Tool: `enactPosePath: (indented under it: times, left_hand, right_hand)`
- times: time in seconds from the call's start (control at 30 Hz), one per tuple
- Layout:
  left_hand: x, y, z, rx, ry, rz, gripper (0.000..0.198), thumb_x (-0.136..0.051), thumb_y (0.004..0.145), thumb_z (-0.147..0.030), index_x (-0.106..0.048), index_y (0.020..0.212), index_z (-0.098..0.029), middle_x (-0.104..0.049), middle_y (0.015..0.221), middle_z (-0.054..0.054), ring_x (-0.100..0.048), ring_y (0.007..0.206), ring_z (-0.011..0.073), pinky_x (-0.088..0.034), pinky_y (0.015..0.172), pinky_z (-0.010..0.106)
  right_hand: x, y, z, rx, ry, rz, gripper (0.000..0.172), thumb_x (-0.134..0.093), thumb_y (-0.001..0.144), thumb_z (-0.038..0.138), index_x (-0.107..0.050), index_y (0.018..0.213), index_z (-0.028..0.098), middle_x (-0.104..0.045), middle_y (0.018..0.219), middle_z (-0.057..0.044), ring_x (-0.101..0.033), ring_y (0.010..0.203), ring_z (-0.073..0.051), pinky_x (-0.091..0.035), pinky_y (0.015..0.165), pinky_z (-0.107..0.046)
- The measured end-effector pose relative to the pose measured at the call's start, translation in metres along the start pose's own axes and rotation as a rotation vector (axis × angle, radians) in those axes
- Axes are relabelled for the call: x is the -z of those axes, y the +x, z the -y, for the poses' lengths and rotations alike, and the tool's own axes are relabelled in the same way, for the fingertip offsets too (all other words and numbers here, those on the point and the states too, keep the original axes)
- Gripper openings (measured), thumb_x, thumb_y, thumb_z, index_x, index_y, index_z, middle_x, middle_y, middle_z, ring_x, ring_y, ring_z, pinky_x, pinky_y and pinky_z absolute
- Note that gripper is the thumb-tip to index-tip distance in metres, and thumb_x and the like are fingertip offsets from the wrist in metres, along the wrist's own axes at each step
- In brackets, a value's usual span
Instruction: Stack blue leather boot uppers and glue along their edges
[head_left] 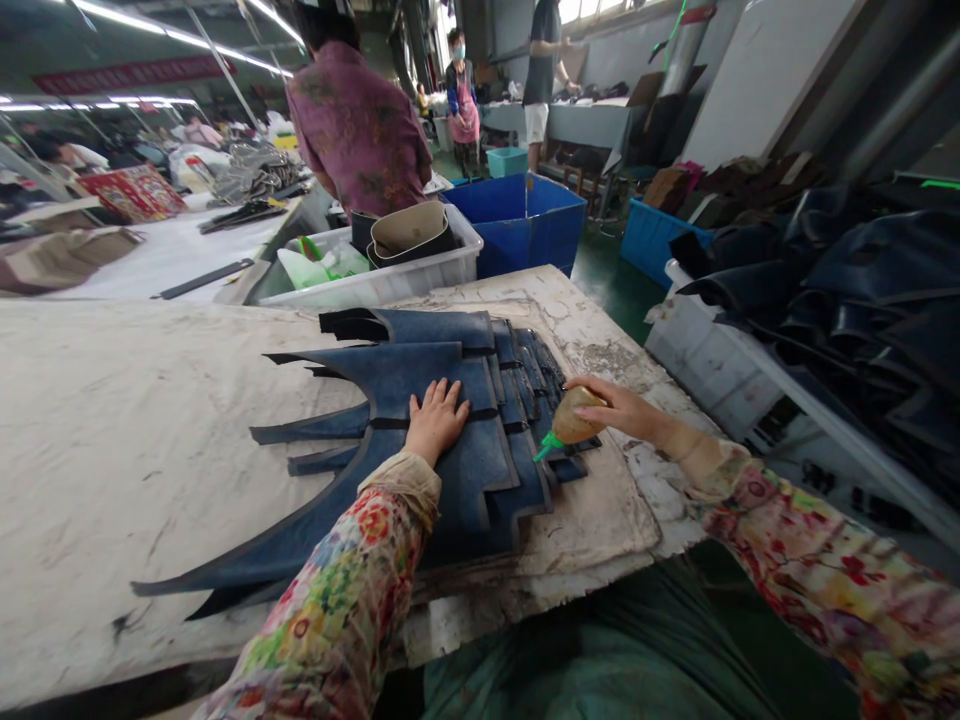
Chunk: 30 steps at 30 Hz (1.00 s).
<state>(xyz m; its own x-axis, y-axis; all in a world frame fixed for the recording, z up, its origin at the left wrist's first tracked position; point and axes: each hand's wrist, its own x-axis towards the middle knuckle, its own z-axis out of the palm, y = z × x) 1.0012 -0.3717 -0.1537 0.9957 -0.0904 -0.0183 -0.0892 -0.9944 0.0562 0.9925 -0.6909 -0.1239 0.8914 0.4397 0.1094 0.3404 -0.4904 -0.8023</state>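
Dark blue leather-like pieces (pixel 420 370) lie fanned out in overlapping layers on the worktable, their stepped edges toward the right. My left hand (pixel 435 420) rests flat on top of the stack, fingers spread. In my right hand (pixel 619 408) is an amber squeeze bottle (pixel 576 415) with a green nozzle, tilted downward. The nozzle tip is over the stepped edges of the pieces; whether it touches them I cannot tell. Dark, shiny patches show along the far edges of the stack.
A pale, stained cloth (pixel 112 430) covers the worktable. Beyond it stand a white bin (pixel 390 288) and a blue bin (pixel 517 215). At right, a white crate (pixel 765 400) is heaped with dark blue pieces (pixel 885 260). A co-worker (pixel 360 130) stands just past the table, facing away.
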Motion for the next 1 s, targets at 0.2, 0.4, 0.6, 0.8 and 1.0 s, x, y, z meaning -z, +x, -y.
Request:
enactPosePath:
  times: [0.2,0.4,0.6,0.8,1.0]
  left_hand:
    - [0.001,-0.001,0.0,-0.004,-0.003,0.001,0.055,-0.021,0.092,-0.049,-0.027,0.142,-0.026,-0.023,0.149,0.004,-0.017,0.138,0.0234,-0.019,0.109,0.059]
    - [0.001,-0.001,-0.001,-0.006,0.001,0.001,0.055,-0.021,0.092,-0.049,-0.028,0.142,-0.025,-0.023,0.149,0.004,-0.017,0.138,0.0228,-0.019,0.109,0.058]
    - [0.004,-0.001,-0.003,-0.002,0.026,0.013,0.055,-0.02,0.092,-0.048,-0.027,0.142,-0.025,-0.023,0.149,0.004,-0.018,0.138,0.0233,-0.02,0.109,0.058]
    - [0.006,-0.002,-0.004,0.006,0.019,0.029,0.056,-0.02,0.092,-0.049,-0.026,0.142,-0.025,-0.022,0.15,0.004,-0.017,0.138,0.0228,-0.019,0.109,0.057]
    - [0.004,-0.001,-0.003,0.005,0.009,0.026,0.056,-0.02,0.092,-0.049,-0.027,0.142,-0.026,-0.022,0.15,0.003,-0.017,0.138,0.0234,-0.019,0.109,0.058]
  right_hand:
    - [-0.004,-0.014,0.0,-0.037,0.069,-0.072,0.051,-0.055,0.075,0.048,-0.051,0.117,0.019,-0.057,0.111,-0.007,-0.054,0.104,-0.025,-0.044,0.092,-0.036]
    - [-0.007,-0.049,0.001,-0.093,0.138,0.003,0.049,-0.056,0.077,0.047,-0.05,0.117,0.019,-0.058,0.11,-0.006,-0.054,0.104,-0.023,-0.047,0.088,-0.034]
    - [-0.014,-0.071,-0.006,-0.092,0.165,-0.036,0.048,-0.056,0.079,0.047,-0.05,0.118,0.021,-0.056,0.115,-0.006,-0.053,0.107,-0.023,-0.046,0.091,-0.033]
    - [-0.023,-0.084,-0.008,-0.112,0.194,-0.011,0.048,-0.057,0.079,0.046,-0.049,0.12,0.022,-0.055,0.117,-0.006,-0.052,0.109,-0.024,-0.046,0.091,-0.034]
    - [-0.035,-0.097,-0.008,-0.197,0.421,-0.056,0.053,-0.058,0.076,0.049,-0.045,0.12,0.022,-0.055,0.113,-0.007,-0.054,0.105,-0.022,-0.046,0.09,-0.033]
